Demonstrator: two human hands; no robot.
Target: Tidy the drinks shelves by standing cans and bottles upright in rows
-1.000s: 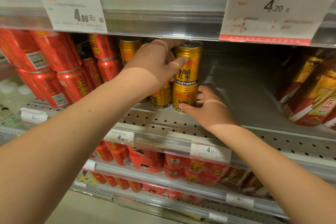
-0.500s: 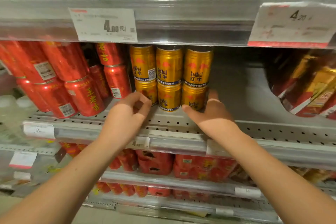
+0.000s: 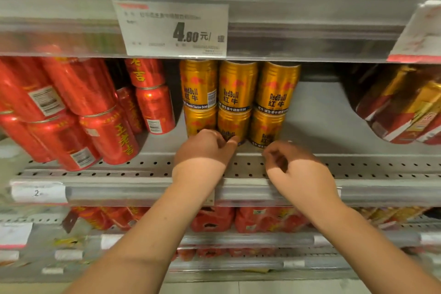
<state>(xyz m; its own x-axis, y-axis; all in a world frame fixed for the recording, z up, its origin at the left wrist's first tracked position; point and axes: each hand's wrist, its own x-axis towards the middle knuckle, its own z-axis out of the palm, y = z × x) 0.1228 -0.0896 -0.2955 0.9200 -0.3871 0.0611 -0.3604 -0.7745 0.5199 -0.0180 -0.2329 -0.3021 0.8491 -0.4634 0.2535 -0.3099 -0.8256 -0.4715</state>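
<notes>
Gold Red Bull cans stand upright in two stacked tiers of three on the middle shelf (image 3: 310,167): an upper row (image 3: 238,86) and a lower row (image 3: 267,126). My left hand (image 3: 205,150) is in front of the lower left and middle cans, its loosely curled fingers and thumb touching their bases. It grips nothing that I can see. My right hand (image 3: 296,167) hovers just below and in front of the lower right can, fingers loosely curled and holding nothing.
Red herbal-tea cans (image 3: 90,114) are stacked, leaning, to the left of the gold cans. Red and gold cartons (image 3: 405,112) fill the shelf's right end, with a bare gap between. A 4.80 price tag (image 3: 174,28) hangs above. More red packs (image 3: 238,219) sit on the shelf below.
My left hand came down from the upper gold can to the base of the lower cans. My right hand drew back from the lower right can, and the view shifted left.
</notes>
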